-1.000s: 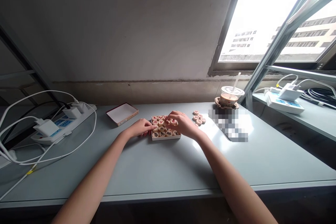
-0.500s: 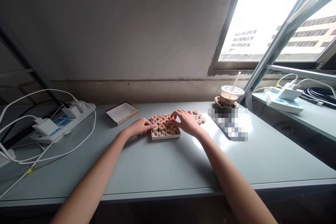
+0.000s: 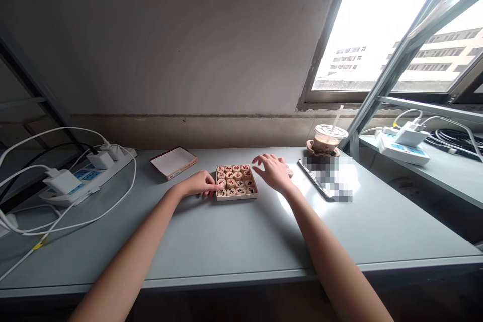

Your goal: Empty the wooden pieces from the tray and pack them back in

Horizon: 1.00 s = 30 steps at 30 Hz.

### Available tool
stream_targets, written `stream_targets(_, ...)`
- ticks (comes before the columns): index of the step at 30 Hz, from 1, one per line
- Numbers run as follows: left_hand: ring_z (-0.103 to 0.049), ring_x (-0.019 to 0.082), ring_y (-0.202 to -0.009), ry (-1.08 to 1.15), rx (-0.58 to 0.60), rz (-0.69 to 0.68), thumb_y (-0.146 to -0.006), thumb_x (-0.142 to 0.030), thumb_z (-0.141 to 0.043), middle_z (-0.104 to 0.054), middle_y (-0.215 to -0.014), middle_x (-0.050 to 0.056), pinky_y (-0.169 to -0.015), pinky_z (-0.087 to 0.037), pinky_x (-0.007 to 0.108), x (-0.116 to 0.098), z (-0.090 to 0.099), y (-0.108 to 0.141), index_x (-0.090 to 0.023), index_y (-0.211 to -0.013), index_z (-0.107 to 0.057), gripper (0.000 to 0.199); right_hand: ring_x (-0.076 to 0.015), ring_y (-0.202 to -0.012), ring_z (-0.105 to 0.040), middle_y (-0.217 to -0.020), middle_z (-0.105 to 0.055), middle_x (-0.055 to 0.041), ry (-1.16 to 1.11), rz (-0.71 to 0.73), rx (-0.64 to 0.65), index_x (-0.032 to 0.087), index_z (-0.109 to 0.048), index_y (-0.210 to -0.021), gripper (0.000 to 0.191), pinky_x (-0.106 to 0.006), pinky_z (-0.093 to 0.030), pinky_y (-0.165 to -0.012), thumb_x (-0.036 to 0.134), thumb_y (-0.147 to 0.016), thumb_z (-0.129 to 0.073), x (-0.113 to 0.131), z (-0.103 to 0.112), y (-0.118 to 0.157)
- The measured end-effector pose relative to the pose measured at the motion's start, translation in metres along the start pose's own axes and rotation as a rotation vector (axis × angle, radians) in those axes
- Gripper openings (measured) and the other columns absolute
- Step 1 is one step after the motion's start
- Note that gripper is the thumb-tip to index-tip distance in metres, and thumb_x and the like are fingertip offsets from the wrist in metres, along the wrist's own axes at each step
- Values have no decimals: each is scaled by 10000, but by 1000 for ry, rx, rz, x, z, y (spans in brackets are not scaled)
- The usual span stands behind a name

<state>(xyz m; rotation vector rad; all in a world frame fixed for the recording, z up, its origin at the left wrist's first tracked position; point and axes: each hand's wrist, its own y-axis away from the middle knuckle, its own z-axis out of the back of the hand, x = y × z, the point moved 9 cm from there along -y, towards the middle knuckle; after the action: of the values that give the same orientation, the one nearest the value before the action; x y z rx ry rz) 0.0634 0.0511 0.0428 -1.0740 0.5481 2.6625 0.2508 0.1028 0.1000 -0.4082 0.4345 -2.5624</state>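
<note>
A shallow white box [image 3: 237, 197] on the grey-blue desk holds rows of round wooden chess pieces [image 3: 230, 181] with red and black characters. At its left edge, my left hand [image 3: 199, 184] grips the box, its thumb over the near-left pieces and other fingers beside the wall. My right hand [image 3: 272, 168] hovers just off the box's right side, thumb and fingers apart, with nothing visible between them. Loose pieces [image 3: 290, 170] lie on the desk behind my right hand, mostly hidden by it.
The open box lid [image 3: 174, 163] lies back left. Power strips with white cables [image 3: 87, 176] fill the far left. At the back right stand a drink cup [image 3: 327, 140] on a brown holder and a partly pixelated phone [image 3: 315, 181]. Another power strip [image 3: 403, 148] sits far right.
My right hand has moved right, off the box, uncovering the right-hand pieces and now hiding most loose ones. My left thumb has shifted slightly toward the near-left corner.
</note>
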Motion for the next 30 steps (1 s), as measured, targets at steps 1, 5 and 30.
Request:
stream_targets(1, -445, 101, -458, 7, 0, 3, -635, -656, -568, -551, -523, 22, -438, -290, 228, 0, 0, 0, -140, -540, -596, 526, -237, -995, -491, -1063, -603, -61, 24, -20, -32, 265, -596, -1061, 273, -380, -321, -821, 389, -880, -433, -5, 2, -1)
stream_targets(5, -451, 101, -463, 6, -9, 8, -638, -648, -572, -546, -529, 19, -439, -295, 223, -1, 1, 1, -139, -549, -597, 517, -250, -1145, -415, -1329, -453, -17, -1, 108, -12, 358, -540, -1193, 359, -421, -331, -893, 435, -916, -325, 5, -4, -1)
stream_targets(30, -462, 108, -482, 33, 14, 5, -618, -640, -589, -535, -544, 12, -445, -296, 225, -2, -1, 2, -145, -565, -598, 498, -261, -1036, -505, -1118, -601, -126, 308, -207, 76, 175, -577, -1095, 297, -586, -141, -981, 187, -858, -399, -62, -23, 6)
